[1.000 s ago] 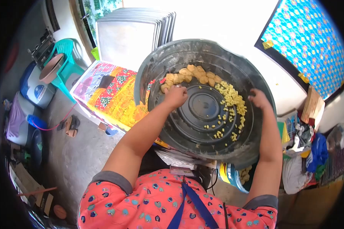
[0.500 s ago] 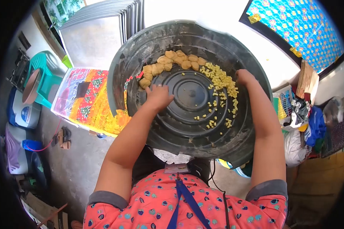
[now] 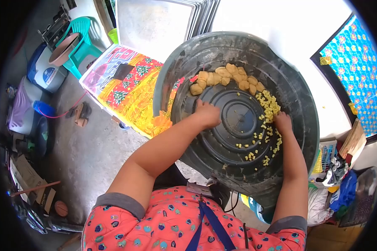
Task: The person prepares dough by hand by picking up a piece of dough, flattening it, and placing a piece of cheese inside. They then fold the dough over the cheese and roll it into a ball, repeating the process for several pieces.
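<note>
A large dark round tub (image 3: 197, 157) with raised rings on its base is in front of me. Along its far left side lies a curved row of tan dough lumps (image 3: 213, 78), pressed close together. Small pale-yellow cubes (image 3: 267, 104) are heaped at the right of the dough and scattered toward the near side. My left hand (image 3: 207, 114) is inside the tub just below the dough, its fingers curled; whatever is in them is hidden. Over on the right, my right hand (image 3: 283, 122) has its bent fingertips at the edge of the cube heap, closed on cubes.
A table with a bright patterned cover (image 3: 132, 94) stands left of the tub, with stacked flat trays (image 3: 155, 25) behind it. A green chair (image 3: 81, 54) is farther left. Bags and a basket (image 3: 324, 157) sit at the right. Sandals (image 3: 81, 115) lie on the floor.
The view has turned, so the tub appears farther right. My left hand has drawn back slightly from the dough and its spread fingers have curled. My right hand has come down to the cubes.
</note>
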Motion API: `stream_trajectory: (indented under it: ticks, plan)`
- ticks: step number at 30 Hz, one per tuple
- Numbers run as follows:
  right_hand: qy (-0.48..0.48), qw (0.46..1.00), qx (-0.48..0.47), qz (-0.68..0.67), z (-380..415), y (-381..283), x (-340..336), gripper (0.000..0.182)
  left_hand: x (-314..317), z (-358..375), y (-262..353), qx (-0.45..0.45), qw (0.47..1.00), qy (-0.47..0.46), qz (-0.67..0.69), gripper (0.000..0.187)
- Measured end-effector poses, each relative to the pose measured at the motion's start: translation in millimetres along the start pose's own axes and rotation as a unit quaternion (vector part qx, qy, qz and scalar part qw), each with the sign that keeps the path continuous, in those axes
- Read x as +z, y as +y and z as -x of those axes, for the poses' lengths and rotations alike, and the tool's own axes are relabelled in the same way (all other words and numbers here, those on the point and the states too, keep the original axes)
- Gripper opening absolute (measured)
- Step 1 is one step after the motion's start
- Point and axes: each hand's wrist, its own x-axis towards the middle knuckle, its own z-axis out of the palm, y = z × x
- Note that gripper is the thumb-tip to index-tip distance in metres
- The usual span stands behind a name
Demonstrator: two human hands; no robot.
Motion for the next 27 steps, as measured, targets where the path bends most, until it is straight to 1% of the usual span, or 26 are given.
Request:
stream_trajectory:
  ticks: [4, 7, 10, 13, 15, 16, 17, 20, 21, 23, 24, 26, 27]
  plan:
    - [0.015, 1.000, -0.010, 0.018, 0, -2, 3, 0.013, 3, -1, -2, -0.002, 1.000, -0.025, 0.004, 0.047]
    - [0.011, 0.999, 0.009, 0.034, 1, -2, 1, 0.014, 5, 0, -4, -0.003, 1.000, -0.020, 0.007, 0.047]
    - [-0.035, 0.998, 0.040, 0.026, 0, 1, -2, 0.014, 2, 0, -2, 0.005, 1.000, -0.028, 0.011, 0.047]
    - [-0.012, 0.998, 0.060, -0.001, -1, 1, -4, 0.015, 4, 0, -4, 0.007, 1.000, -0.025, 0.011, 0.047]
    - [-0.005, 0.994, 0.099, -0.050, -7, 6, -11, 0.016, 4, -1, -4, 0.007, 1.000, -0.019, 0.011, 0.047]
    - [-0.001, 0.990, 0.121, -0.076, -9, 7, -22, 0.016, 3, -2, -5, 0.007, 1.000, -0.018, 0.013, 0.047]
    - [0.024, 0.987, 0.126, -0.096, -11, 10, -33, 0.016, 2, -1, -3, 0.009, 1.000, -0.018, 0.014, 0.047]
    - [0.093, 0.975, 0.138, -0.150, -16, 16, -95, 0.018, -6, 2, 8, 0.042, 0.999, 0.001, 0.019, 0.046]
    - [0.110, 0.970, 0.139, -0.164, -14, 16, -116, 0.018, -11, 4, 13, 0.058, 0.998, -0.002, 0.040, 0.046]
    - [0.143, 0.966, 0.110, -0.187, -4, 12, -152, 0.017, -27, 6, 24, 0.087, 0.993, -0.009, 0.081, 0.046]
    - [0.159, 0.962, 0.095, -0.198, 1, 9, -166, 0.016, -36, 6, 29, 0.094, 0.993, -0.004, 0.075, 0.046]
    - [0.153, 0.956, 0.086, -0.234, 14, -1, -187, 0.017, -54, 0, 36, 0.105, 0.992, 0.010, 0.063, 0.044]
    - [0.152, 0.953, 0.080, -0.252, 20, -3, -190, 0.018, -59, -6, 37, 0.093, 0.994, 0.012, 0.054, 0.043]
